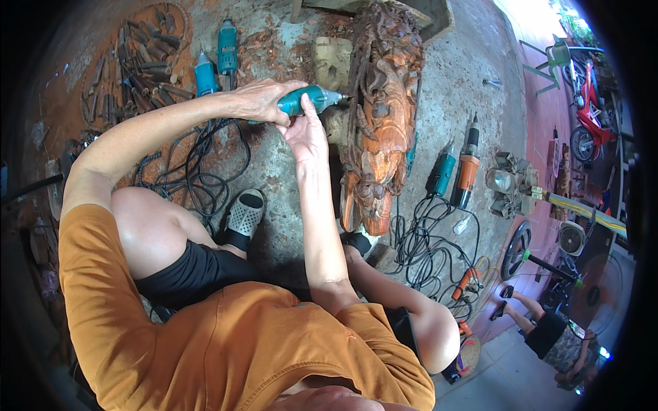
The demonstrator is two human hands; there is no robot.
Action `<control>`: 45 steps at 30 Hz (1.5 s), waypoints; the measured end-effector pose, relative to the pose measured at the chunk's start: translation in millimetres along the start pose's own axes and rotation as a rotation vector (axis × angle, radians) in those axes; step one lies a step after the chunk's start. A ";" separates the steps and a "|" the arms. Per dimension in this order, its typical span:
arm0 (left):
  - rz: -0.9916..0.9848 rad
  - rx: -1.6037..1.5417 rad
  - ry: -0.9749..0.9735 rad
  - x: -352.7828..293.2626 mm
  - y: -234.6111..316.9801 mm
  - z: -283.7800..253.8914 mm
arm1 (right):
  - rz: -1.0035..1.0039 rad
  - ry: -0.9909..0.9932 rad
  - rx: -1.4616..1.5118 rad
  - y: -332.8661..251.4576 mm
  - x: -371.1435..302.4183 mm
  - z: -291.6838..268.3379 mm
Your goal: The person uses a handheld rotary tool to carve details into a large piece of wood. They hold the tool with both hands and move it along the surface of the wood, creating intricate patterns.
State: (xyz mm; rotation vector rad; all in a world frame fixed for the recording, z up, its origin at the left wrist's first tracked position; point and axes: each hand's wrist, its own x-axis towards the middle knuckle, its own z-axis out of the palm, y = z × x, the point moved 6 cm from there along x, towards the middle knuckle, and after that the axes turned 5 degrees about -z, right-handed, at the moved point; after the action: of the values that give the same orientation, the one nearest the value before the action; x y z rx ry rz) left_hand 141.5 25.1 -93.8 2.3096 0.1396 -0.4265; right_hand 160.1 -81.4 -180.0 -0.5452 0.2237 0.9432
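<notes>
My left hand [260,99] grips the body of a teal hand-held rotary grinder [312,99]. The grinder's metal tip touches the left side of a tall reddish-brown wood carving [380,116] that lies on the concrete floor. My right hand [305,133] sits just under the grinder's front end, fingers pressed against it. My bent knees and orange shirt fill the lower part of the picture. One sandalled foot [245,218] rests on the floor beside the black cables.
Two more teal grinders [216,58] lie at the back left beside a heap of chisels [137,65]. Orange and teal power tools [459,168] with tangled cords [425,246] lie right of the carving. Another person [548,329] sits at lower right near fans and a red motorbike [593,113].
</notes>
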 end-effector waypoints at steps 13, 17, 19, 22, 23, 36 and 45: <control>0.044 0.001 0.014 -3.9 7.2 -6.0 | -0.018 0.035 -0.047 -1.0 -4.0 4.6; 0.088 -0.022 0.038 0.8 -3.1 1.3 | -0.010 0.027 -0.046 0.5 -3.7 3.0; 0.134 -0.023 0.061 0.7 -2.7 1.5 | -0.013 0.031 -0.056 0.1 -4.9 3.3; 0.122 -0.073 0.021 -2.5 -0.2 0.3 | -0.016 0.036 -0.054 1.8 -8.7 6.4; 0.111 -0.066 0.008 -3.6 2.4 -0.9 | -0.020 0.040 -0.053 2.0 -9.7 6.0; 0.074 -0.050 -0.014 -8.3 -3.7 -1.0 | -0.036 0.052 -0.055 8.0 -13.9 6.3; 0.091 -0.049 0.021 -4.9 -9.6 -0.5 | -0.025 0.054 -0.038 7.9 -10.5 9.0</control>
State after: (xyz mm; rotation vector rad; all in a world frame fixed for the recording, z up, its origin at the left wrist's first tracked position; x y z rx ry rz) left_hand 134.9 32.3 -98.3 2.2624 0.0543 -0.3489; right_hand 147.1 -80.2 -170.8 -0.6076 0.2472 0.9110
